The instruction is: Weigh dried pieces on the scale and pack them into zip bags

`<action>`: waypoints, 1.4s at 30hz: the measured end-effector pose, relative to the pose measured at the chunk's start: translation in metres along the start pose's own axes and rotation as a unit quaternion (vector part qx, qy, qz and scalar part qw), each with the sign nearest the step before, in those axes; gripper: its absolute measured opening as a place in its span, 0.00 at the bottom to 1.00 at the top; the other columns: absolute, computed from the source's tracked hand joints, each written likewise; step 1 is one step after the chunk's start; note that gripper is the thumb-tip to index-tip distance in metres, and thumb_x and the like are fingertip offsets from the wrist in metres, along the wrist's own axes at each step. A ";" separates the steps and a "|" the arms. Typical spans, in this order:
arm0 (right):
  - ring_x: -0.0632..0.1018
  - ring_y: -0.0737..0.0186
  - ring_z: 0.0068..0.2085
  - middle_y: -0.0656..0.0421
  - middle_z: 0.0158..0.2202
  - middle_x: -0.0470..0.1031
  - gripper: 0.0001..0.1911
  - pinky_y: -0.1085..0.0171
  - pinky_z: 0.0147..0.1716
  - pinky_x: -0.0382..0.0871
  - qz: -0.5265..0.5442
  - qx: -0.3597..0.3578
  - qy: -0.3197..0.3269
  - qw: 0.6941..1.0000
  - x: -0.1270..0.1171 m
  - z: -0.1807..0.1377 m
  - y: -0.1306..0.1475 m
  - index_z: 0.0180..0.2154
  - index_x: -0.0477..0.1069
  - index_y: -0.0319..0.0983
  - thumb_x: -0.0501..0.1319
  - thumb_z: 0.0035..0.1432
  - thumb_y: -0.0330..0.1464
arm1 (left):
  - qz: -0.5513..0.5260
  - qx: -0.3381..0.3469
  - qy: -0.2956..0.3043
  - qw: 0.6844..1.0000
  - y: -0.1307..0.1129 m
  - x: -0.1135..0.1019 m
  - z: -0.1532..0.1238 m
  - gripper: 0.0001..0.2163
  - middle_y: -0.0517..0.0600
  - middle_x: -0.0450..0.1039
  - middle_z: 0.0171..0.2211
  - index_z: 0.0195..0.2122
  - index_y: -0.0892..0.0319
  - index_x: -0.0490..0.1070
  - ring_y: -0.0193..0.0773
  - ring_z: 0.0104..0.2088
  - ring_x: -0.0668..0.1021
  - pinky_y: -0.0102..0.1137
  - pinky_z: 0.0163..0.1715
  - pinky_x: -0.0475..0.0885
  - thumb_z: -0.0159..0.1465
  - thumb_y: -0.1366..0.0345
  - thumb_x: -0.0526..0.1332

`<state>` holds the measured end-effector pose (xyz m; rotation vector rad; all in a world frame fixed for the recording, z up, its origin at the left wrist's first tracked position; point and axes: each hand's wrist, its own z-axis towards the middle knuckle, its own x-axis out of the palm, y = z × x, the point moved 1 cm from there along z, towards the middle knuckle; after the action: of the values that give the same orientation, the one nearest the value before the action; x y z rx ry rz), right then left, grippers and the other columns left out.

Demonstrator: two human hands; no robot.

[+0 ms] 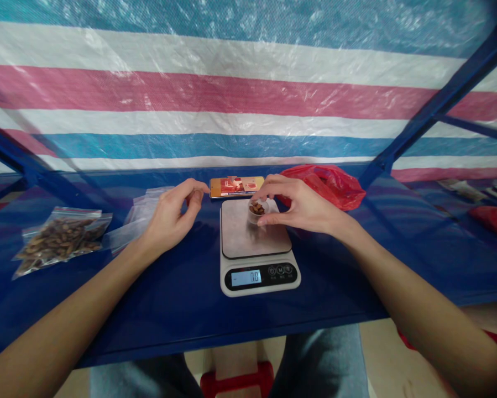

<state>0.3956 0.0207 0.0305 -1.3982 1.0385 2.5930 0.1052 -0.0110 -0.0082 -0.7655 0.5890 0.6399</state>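
L hand (pixel 177 211) loose, R hand (pixel 294 203) in pinch

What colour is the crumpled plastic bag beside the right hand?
Red; the plastic bag shows best in the head view.

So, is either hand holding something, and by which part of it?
The right hand holds the small clear cup by its sides, between thumb and fingers. The left hand appears to hold nothing.

Single head-worn view, forward and downward
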 end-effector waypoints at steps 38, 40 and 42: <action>0.80 0.58 0.40 0.55 0.40 0.82 0.17 0.62 0.41 0.69 -0.037 0.016 -0.124 0.991 -0.003 -0.004 -0.009 0.44 0.82 0.39 0.60 0.72 0.43 | -0.005 0.008 -0.006 1.000 -0.001 0.001 0.000 0.10 0.45 0.72 0.30 0.46 0.58 0.74 0.34 0.30 0.75 0.29 0.33 0.67 0.74 0.65 0.53; 0.79 0.59 0.39 0.55 0.39 0.82 0.18 0.62 0.40 0.68 -0.043 0.023 -0.129 0.990 -0.004 -0.004 -0.009 0.43 0.82 0.38 0.60 0.73 0.44 | -0.008 0.011 -0.005 1.000 -0.001 0.001 0.000 0.10 0.45 0.72 0.30 0.45 0.58 0.74 0.34 0.30 0.75 0.29 0.33 0.67 0.74 0.66 0.53; 0.78 0.60 0.37 0.56 0.37 0.81 0.19 0.62 0.38 0.68 -0.048 0.026 -0.132 0.990 -0.004 -0.004 -0.008 0.42 0.82 0.38 0.59 0.73 0.44 | -0.008 0.012 -0.005 1.000 0.000 0.000 0.000 0.10 0.44 0.72 0.30 0.45 0.58 0.74 0.34 0.30 0.74 0.30 0.33 0.67 0.74 0.66 0.53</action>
<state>0.4035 0.0260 0.0273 -1.0304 0.9667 2.5711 0.1054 -0.0112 -0.0086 -0.7433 0.5805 0.6203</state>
